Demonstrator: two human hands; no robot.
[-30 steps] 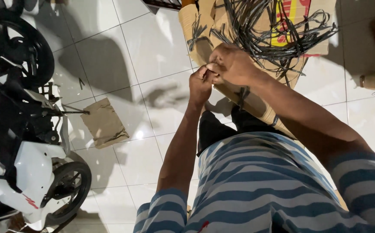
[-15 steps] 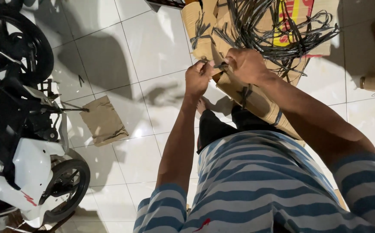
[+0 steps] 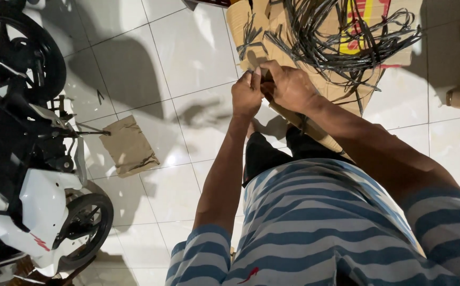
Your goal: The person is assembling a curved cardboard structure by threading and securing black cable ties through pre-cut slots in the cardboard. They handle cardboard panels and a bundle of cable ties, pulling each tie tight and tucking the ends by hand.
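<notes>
Both hands meet at 12 o'clock of the view, above the tiled floor. The left hand and the right hand touch each other, fingers curled inward. Each grip is closed on a thin dark cable pinched between the fingertips; the pinched section is mostly hidden by the fingers.

At 1 o'clock from the hands, a tangled bundle of dark cables lies on a flattened cardboard sheet on the floor. A cardboard strip runs under the right forearm toward 5 o'clock.

At 9 o'clock, a crumpled brown paper bag lies on the floor, well apart from the hands. Further toward 9 o'clock stands a white and black motorcycle

The person wears a blue striped shirt
</notes>
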